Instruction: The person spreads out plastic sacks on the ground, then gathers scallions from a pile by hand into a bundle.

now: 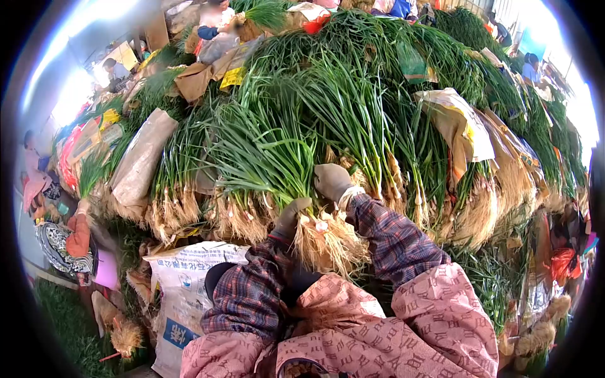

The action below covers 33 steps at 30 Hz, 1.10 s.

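In front of my lap stands a bunch of green garlic (268, 151), leaves fanned up and left. Its pale bulbs and long straw-coloured roots (328, 242) point down towards me. My left hand (292, 217), in a dirty glove, is closed around the left side of the stems just above the bulbs. My right hand (333, 182), in a greyish glove with a pale cuff, is closed in a fist at the right side of the stems. Its fingertips are turned away, so what they pinch is hidden. More green garlic (384, 157) leans right behind my right hand.
A great heap of green garlic (359, 38) spreads ahead, with rows of bunches along its near edge. Sacking rolls (144, 157) and sacks (457, 123) lie on it. A white printed sack (183, 296) lies beside my left arm. A person (75, 239) sits at the left; others work farther back.
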Tool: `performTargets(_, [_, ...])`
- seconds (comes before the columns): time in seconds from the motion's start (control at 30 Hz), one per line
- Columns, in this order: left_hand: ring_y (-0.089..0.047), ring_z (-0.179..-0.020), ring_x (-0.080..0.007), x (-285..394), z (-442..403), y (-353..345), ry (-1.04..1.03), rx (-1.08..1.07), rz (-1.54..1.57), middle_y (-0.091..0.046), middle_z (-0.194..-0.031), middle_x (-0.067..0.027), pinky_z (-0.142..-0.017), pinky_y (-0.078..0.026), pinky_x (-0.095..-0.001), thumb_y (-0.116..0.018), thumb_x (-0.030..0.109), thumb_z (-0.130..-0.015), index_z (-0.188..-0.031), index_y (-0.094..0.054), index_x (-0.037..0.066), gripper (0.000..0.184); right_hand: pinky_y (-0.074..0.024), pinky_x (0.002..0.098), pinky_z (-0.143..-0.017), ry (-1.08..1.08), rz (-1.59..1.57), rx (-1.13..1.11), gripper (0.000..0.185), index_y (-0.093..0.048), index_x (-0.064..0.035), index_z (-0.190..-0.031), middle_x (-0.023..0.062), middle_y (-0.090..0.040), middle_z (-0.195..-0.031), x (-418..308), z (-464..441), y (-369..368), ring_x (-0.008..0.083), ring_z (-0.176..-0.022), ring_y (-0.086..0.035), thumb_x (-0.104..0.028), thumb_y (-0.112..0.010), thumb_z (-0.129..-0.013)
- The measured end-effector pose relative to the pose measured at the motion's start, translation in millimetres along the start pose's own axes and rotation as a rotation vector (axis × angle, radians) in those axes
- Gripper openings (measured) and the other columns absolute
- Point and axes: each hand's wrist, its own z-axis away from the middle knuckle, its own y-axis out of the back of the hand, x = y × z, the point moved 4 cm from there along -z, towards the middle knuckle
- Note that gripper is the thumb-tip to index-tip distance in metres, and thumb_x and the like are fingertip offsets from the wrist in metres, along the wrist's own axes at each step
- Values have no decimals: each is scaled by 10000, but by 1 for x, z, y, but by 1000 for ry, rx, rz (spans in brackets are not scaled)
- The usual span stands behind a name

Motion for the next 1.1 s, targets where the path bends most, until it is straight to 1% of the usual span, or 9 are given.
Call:
performTargets(0.1, [-625,-823,-188,23,8,-17,-31,-205,-185,-655,-958,-98,-782,-506,-293,-584,262,-834,-1007,-632,-37,348,-484,352,-634,138,286,239,129,-600,-86,-867,57,-572,-702,28,-15,-13,221,-651,-552,-192,-529,-886])
performTargets(0.2, [-582,-885,-235,22,15,-52,93,-524,381,-606,-931,-72,-825,-504,-355,-646,183,-763,-1200,-511,-24,502,-426,256,-557,-217,-1999,140,161,-530,-113,-879,-10,-469,-638,74,11,-1,101,-590,-436,-224,-454,-968])
performTargets(0.3, [-540,-812,-175,58,21,-75,-23,-569,406,-603,-980,-74,-808,-477,-345,-669,139,-722,-1198,-516,-12,523,-467,276,-595,91,-1766,-314,200,-550,-117,-905,0,-471,-621,115,98,-18,108,-579,-475,-245,-415,-980])
performTargets(0.4, [-539,-813,-159,69,10,-77,-54,-708,416,-609,-1041,-68,-816,-440,-340,-628,64,-733,-1261,-476,-28,558,-484,330,-641,-244,-286,-762,228,-565,-80,-942,47,-535,-668,140,206,-8,160,-640,-536,-280,-457,-956])
performTargets(0.47, [-578,-958,-233,52,-18,-65,-35,-736,313,-611,-1047,-86,-893,-475,-414,-617,101,-785,-1297,-435,-31,559,-496,365,-673,-328,58,-921,266,-574,-55,-966,78,-578,-700,138,237,5,195,-681,-577,-304,-485,-940])
performTargets(0.63, [-587,-1052,-348,24,-24,-70,-34,-634,229,-602,-1065,-120,-918,-494,-469,-583,201,-856,-1329,-405,-27,555,-520,457,-734,-266,-101,305,377,-607,-24,-1011,168,-671,-809,137,99,47,326,-773,-664,-376,-563,-885])
performTargets(0.8, [-590,-1068,-312,20,-19,-48,-103,-585,60,-567,-1218,-151,-939,-470,-475,-563,291,-874,-1302,-431,-56,567,-501,437,-799,-497,83,200,348,-640,-10,-961,188,-669,-937,115,32,87,346,-903,-652,-340,-594,-862])
performTargets(0.93, [-573,-1087,-310,7,-15,-41,8,-395,449,-573,-1172,-204,-1015,-430,-482,-595,197,-807,-1310,-414,-62,594,-495,387,-574,-156,21,633,171,-685,-73,-838,129,-654,-710,91,66,123,264,-597,-624,-214,-590,-816])
performTargets(1.1, [-572,-1102,-375,-20,-39,-1,102,-522,49,-624,-1091,-182,-982,-451,-479,-567,190,-863,-1284,-466,-44,492,-511,415,-779,-579,36,106,339,-540,-24,-1120,187,-647,-972,119,30,62,314,-867,-649,-185,-629,-835])
